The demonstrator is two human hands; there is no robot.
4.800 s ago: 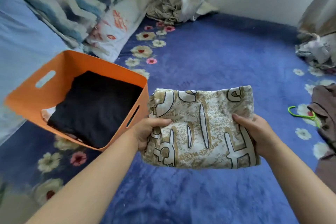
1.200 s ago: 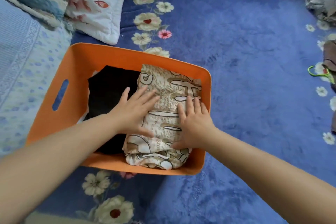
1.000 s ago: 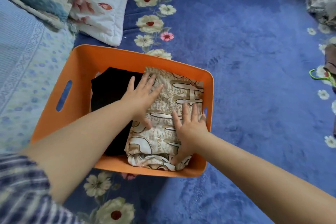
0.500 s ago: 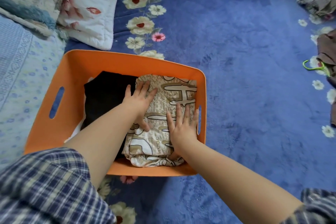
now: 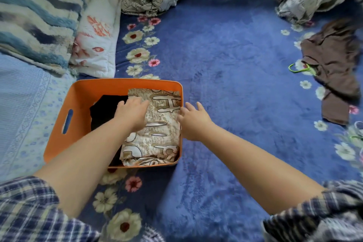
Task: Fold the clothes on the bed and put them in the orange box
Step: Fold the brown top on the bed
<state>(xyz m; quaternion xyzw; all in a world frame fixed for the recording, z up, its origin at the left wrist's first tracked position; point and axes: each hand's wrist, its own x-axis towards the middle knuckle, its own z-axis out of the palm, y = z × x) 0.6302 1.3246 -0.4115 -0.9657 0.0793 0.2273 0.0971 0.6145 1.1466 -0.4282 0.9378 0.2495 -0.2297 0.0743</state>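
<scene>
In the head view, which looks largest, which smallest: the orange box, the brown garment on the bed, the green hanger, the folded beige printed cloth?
Largest to smallest, as they look:
1. orange box
2. brown garment and folded beige printed cloth: these look alike, and the garment lies farther off, so I do not rank them
3. green hanger, partly under the garment

The folded beige cloth (image 5: 157, 124) carries printed lettering, too small to read
</scene>
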